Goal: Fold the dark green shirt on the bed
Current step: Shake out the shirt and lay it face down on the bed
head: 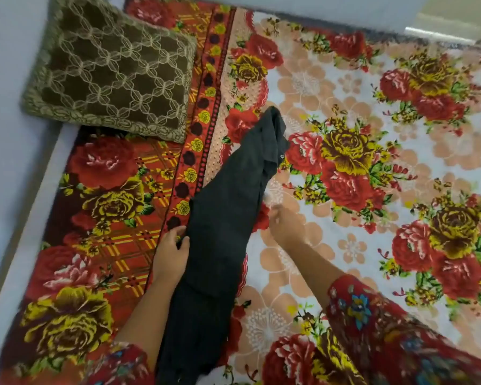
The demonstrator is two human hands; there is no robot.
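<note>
The dark green shirt [222, 226] lies on the bed as a long narrow strip, running from the bottom edge of the view up to its collar end with a small button near the middle of the bed. My left hand [171, 252] grips the strip's left edge, thumb on top of the cloth. My right hand [285, 227] is blurred, just off the strip's right edge, fingers loosely spread; it seems to hold nothing. Both forearms come out of red flowered sleeves.
The bed carries a flowered blanket [372, 162] in red, yellow and white. A brown patterned cushion [109, 68] rests at the upper left corner. A pale wall [9, 134] runs along the bed's left side and far edge.
</note>
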